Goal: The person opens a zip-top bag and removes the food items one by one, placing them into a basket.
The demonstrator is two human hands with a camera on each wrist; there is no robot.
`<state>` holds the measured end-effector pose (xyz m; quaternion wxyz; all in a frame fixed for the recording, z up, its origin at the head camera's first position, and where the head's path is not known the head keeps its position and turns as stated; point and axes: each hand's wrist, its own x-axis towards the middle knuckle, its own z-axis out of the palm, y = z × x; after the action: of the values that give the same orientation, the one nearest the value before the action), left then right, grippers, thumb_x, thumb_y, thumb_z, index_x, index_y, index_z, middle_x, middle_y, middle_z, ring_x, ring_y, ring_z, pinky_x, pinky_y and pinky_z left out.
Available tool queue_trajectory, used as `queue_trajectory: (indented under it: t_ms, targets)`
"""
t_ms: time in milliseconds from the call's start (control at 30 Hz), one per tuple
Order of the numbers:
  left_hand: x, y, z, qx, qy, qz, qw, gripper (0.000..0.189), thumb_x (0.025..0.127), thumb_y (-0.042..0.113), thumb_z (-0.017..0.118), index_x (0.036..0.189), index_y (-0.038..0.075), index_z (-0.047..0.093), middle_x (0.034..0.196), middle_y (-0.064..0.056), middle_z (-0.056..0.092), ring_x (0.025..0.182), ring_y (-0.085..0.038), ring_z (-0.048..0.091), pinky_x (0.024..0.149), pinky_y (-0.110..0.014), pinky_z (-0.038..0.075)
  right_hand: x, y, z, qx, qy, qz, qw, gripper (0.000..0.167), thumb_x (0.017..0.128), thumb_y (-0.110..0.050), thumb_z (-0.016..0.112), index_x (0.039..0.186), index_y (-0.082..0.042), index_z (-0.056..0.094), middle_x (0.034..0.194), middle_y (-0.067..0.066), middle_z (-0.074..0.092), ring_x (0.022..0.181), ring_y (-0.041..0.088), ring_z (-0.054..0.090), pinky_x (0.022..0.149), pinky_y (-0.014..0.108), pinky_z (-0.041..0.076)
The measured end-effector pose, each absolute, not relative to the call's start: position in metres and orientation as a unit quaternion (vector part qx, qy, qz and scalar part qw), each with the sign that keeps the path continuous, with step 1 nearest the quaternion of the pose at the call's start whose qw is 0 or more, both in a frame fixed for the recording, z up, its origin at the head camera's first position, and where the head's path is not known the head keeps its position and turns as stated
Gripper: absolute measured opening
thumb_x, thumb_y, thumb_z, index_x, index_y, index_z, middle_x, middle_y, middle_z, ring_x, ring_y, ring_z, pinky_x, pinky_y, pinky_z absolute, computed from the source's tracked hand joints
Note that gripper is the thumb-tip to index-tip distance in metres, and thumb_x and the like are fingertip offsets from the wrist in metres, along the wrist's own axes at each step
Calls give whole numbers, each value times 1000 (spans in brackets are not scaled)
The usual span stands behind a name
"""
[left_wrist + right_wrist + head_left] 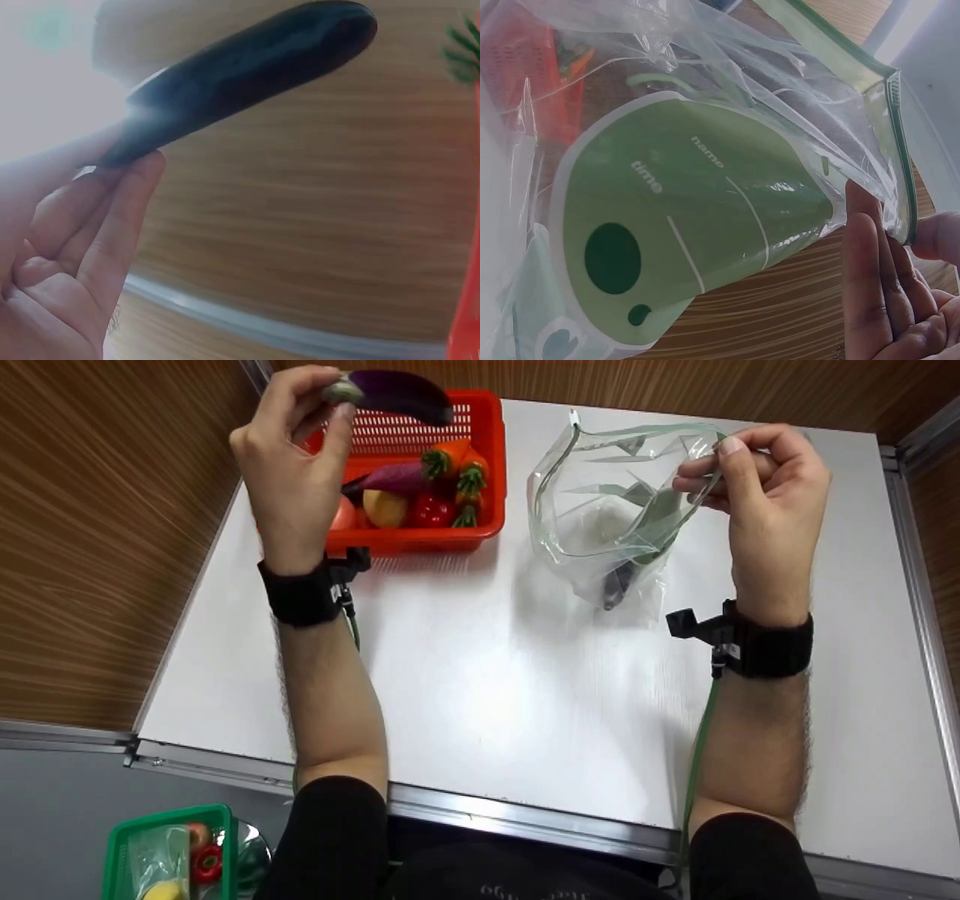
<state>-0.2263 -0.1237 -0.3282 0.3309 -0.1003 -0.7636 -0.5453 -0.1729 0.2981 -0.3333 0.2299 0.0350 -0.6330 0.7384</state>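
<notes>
My left hand (296, 480) pinches a dark purple eggplant (401, 394) by its pale stem end, thumb below and fingers above. In the head view the eggplant appears over the back of the red basket (493, 457); in the left wrist view its glossy body (255, 67) slants up to the right. On the other side, my right hand (780, 487) pinches the rim of a clear zip bag (553, 529), whose mouth gapes open. A green label (705, 202) marked "name" and "time" shows on the bag. Low in the bag lies a dark purple item (619, 583), partly hidden.
Inside the red basket are orange carrots (471, 476) with green tops, a purple vegetable (397, 478), a red pepper (432, 511) and a yellowish round item (385, 508). A green basket (112, 847) with produce stands below the white table (480, 697). Wood-grain panels (675, 390) border the table.
</notes>
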Motion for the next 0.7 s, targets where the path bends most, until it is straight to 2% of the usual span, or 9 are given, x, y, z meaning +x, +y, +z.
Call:
queue_trajectory:
  t_ms: [167,367,700]
  targets:
    - [-246,-139,-345,-57,-803,-500,319,24,111,7,81,134,0,81,133,-12,87,130,-12,83,117,-25,64,-172,297,-331,30,-624,749,219,7,108,-1,76,105,5,75,85,20,86,72,27,86,75,30,72]
    - [-267,-152,-363,9,-848,-464,257,24,114,11,77,137,8,80,135,-7,88,132,-8,82,117,-19,62,-171,298,-330,24,-619,756,212,10,107,-1,77,106,9,74,85,21,86,72,28,85,76,30,73]
    - [-285,-163,-387,75,-891,-399,202,24,116,15,74,139,11,80,141,-3,87,132,-10,81,118,-18,60,-173,298,-331,24,-619,756,211,9,108,0,74,106,9,74,85,21,86,71,28,85,74,31,72]
